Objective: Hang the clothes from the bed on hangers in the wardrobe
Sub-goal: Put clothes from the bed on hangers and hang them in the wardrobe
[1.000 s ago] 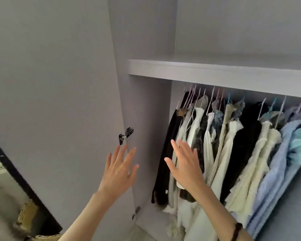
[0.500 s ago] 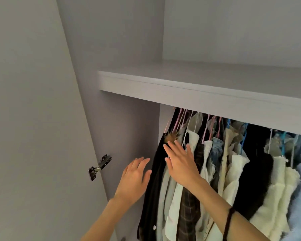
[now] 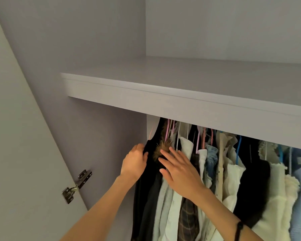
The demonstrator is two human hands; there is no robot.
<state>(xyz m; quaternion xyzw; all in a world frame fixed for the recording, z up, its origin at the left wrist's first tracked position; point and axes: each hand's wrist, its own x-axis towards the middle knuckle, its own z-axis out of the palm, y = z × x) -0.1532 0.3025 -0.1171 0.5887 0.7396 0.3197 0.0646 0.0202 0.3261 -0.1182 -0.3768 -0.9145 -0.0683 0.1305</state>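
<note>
The hanging clothes (image 3: 224, 171) fill the rail under the shelf (image 3: 181, 101), with bare room only at its left end beside the wardrobe's side wall (image 3: 102, 145). There the left hand (image 3: 134, 164) has its grip curled on the black garment's (image 3: 146, 197) edge; the right hand (image 3: 179, 169) lies flat, fingers apart, on the neighbouring pale clothes

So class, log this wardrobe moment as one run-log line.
stage: parting hung clothes | left hand: grips black garment edge | right hand: flat on hung clothes | free hanger: none seen
</note>
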